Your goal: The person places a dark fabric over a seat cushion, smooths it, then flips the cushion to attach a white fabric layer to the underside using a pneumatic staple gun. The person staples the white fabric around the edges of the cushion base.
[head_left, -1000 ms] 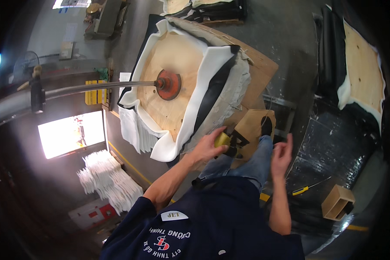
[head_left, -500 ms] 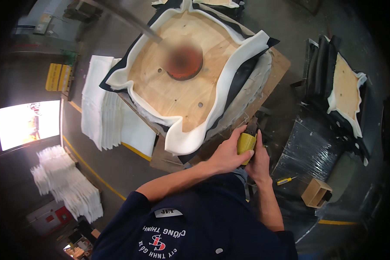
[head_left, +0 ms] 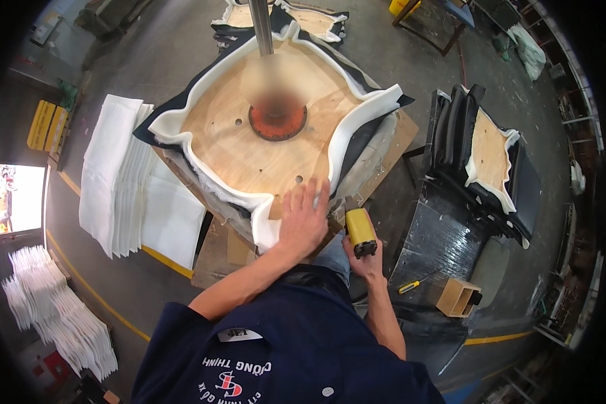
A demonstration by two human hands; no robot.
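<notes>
A round wooden seat base (head_left: 262, 148) wrapped in white foam (head_left: 357, 128) and dark cover material lies on a workbench, pressed down by a red pad (head_left: 277, 120) on a metal rod (head_left: 261, 27). My left hand (head_left: 303, 222) lies flat, fingers spread, on the near edge of the foam and wood. My right hand (head_left: 365, 259) grips a yellow and black staple gun (head_left: 360, 232) just right of that edge, below the bench top.
A stack of white foam sheets (head_left: 118, 182) lies left of the bench. Finished dark seat pieces (head_left: 488, 161) lean on a black-wrapped stand at right, with a small wooden box (head_left: 456, 296) and a yellow screwdriver (head_left: 411, 286) nearby. Yellow floor lines (head_left: 101, 296) run past.
My left hand left the staple gun and now lies flat on the seat edge. My right hand holds the gun alone. My view has shifted over the seat.
</notes>
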